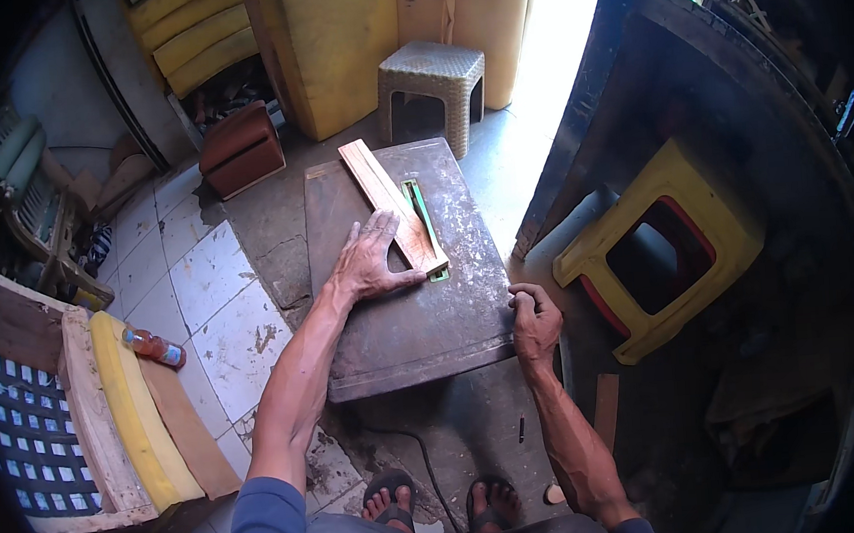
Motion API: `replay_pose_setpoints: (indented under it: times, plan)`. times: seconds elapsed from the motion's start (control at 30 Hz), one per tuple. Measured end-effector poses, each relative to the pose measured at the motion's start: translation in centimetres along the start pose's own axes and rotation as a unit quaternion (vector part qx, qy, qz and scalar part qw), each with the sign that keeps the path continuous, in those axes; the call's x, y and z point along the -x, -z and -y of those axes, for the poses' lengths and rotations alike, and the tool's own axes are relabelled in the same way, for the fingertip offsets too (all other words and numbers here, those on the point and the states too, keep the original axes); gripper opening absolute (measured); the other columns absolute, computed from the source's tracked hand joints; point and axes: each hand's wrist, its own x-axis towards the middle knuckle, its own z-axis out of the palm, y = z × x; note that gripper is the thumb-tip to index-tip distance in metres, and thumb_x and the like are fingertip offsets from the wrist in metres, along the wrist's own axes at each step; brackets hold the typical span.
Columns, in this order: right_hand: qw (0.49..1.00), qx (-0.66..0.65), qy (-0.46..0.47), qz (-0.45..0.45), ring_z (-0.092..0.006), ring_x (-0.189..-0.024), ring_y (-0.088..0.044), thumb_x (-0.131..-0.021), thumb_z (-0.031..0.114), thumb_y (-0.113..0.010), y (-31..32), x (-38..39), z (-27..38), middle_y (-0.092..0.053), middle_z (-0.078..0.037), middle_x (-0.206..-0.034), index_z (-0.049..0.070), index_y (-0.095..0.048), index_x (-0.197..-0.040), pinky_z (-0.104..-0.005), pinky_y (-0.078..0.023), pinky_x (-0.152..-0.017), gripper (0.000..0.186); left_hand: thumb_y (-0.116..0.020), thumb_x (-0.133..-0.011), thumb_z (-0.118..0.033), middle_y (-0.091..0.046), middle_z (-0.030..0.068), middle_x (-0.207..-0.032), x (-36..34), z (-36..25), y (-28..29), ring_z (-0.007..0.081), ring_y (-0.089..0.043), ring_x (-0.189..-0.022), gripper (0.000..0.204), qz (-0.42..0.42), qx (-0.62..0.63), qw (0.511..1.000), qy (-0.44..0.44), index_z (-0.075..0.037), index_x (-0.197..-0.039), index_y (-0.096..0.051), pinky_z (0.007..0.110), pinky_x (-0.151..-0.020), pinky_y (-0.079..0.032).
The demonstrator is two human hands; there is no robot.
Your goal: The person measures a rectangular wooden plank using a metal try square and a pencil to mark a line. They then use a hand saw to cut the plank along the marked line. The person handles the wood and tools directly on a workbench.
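Board: here we have the pale wooden board, lying slantwise on the worn tabletop, beside the narrow green frame.
Left hand: our left hand is spread, fingers flat on the wood, thumb reaching the near end.
Right hand: our right hand is by the table's right edge, fingers curled in; we can't tell whether they pinch anything.
Handling: we'd judge the board light and stiff, dry rather than slippery, hardly fragile, though corners could splinter.
Hold: we'd take it across its long edges, near the middle.
Wood: straight and flat, streaked pinkish grain.
Tabletop: dark, scuffed, speckled pale.
Stools: woven-patterned beige stool beyond, smooth yellow stool tipped over at right.
Padding: yellow foam strip, soft-looking, curving at left.
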Motion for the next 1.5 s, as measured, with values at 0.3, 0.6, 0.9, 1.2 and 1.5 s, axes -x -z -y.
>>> replay_pose_setpoints:
  times: [0.3,0.6,0.9,1.2,1.5]
  plan:
    - [0.998,-0.058,-0.026,-0.011,-0.0122,-0.081,-0.066,-0.098,0.017,-0.058,0.1,-0.4,-0.6,-0.072,-0.005,-0.083,0.001,-0.079,-0.105,-0.0276,-0.052,-0.077,0.028,-0.066,-0.071,-0.095,-0.029,0.024,-0.173,-2.0,2.6,-0.2,0.0363,-0.021,-0.163,0.141,-0.016,-0.001,1.0,0.024,0.003,-0.165,-0.031,0.055,-0.133,-0.014]
    - [0.999,-0.039,-0.037,0.008,-0.0133,-0.087,-0.067,-0.098,0.017,-0.059,0.6,-0.4,-1.1,-0.073,-0.006,-0.088,0.001,-0.079,-0.108,-0.0284,-0.052,-0.082,0.027,-0.063,-0.081,-0.089,-0.027,0.0268,-0.172,-1.0,1.9,-0.4,0.0377,-0.019,-0.163,0.13,-0.015,-0.016,1.0,0.013,0.004,-0.165,-0.029,0.053,-0.133,-0.016]
    - [0.99,0.088,0.07,0.081,-0.0262,-0.098,-0.074,-0.098,0.021,-0.069,-1.5,-4.0,-1.3,-0.078,-0.016,-0.107,0.002,-0.078,-0.111,-0.0379,-0.056,-0.092,0.025,-0.058,-0.084,-0.09,-0.026,0.0276,-0.172,2.2,1.1,-0.7,0.0397,-0.02,-0.163,0.129,-0.024,-0.014,1.0,-0.005,0.006,-0.165,-0.028,0.051,-0.133,-0.016]
    - [0.998,0.042,-0.01,0.05,-0.0248,-0.097,-0.073,-0.099,0.024,-0.067,-0.9,-3.2,-1.0,-0.077,-0.014,-0.104,0.005,-0.08,-0.111,-0.0365,-0.056,-0.09,0.026,-0.071,-0.087,-0.071,-0.027,0.031,-0.17,6.6,-2.6,0.1,0.0409,-0.021,-0.162,0.116,-0.031,0.001,0.999,-0.006,0.01,-0.161,-0.034,0.046,-0.133,-0.018]
    - [0.996,0.069,0.054,-0.015,-0.0285,-0.093,-0.071,-0.1,0.023,-0.063,0.5,-0.6,-2.6,-0.073,-0.016,-0.104,0.004,-0.078,-0.11,-0.0397,-0.055,-0.088,0.026,-0.073,-0.083,-0.075,-0.027,0.0264,-0.173,15.4,-6.3,0.8,0.0383,-0.018,-0.164,0.12,0.013,0.012,1.0,-0.018,0.003,-0.164,-0.031,0.055,-0.132,-0.014]
